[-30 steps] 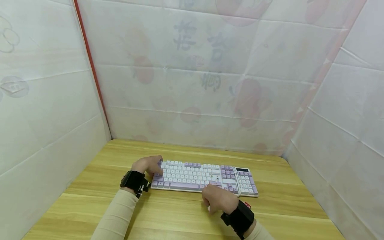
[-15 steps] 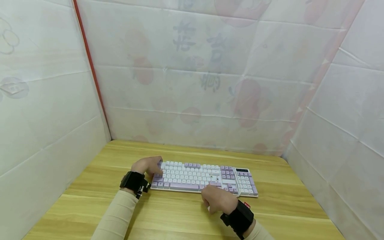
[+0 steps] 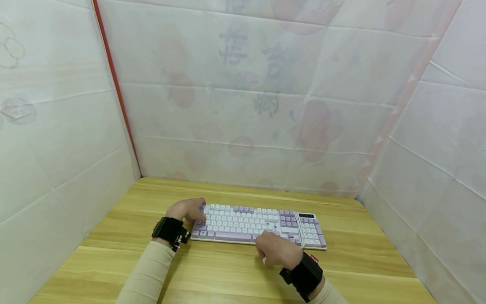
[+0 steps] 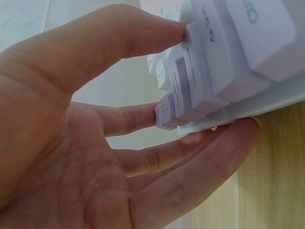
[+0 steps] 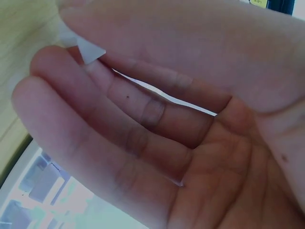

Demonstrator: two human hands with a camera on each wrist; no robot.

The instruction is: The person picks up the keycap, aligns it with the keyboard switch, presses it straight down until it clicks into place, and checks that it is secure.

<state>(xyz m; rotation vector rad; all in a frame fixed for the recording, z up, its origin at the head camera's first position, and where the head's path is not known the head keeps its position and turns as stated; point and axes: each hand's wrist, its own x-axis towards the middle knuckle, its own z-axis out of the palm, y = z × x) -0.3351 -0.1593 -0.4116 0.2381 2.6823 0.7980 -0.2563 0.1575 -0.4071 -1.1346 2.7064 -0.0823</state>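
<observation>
A white and purple computer keyboard (image 3: pixel 235 223) lies on the wooden table. My left hand (image 3: pixel 188 209) grips its left end. In the left wrist view the thumb (image 4: pixel 157 36) presses on the keys, while the other fingers (image 4: pixel 205 167) reach along and under the keyboard's edge. My right hand (image 3: pixel 279 250) is over the front edge of the keyboard, right of the space bar, fingers curled. Between thumb and fingertips it pinches a small white piece (image 5: pixel 90 51) with a pointed corner; its kind cannot be made out, as the fingers cover most of it.
A white cable (image 3: pixel 301 230) runs across the keyboard near the number pad. Bare wooden table (image 3: pixel 212 274) extends in front. White printed sheets (image 3: pixel 243 105) hang as walls at the back and both sides, with a red strip (image 3: pixel 114 76) in the left corner.
My right hand has shifted very slightly upward in the head view, with the small white piece still pinched. The left hand and the keyboard stay in place.
</observation>
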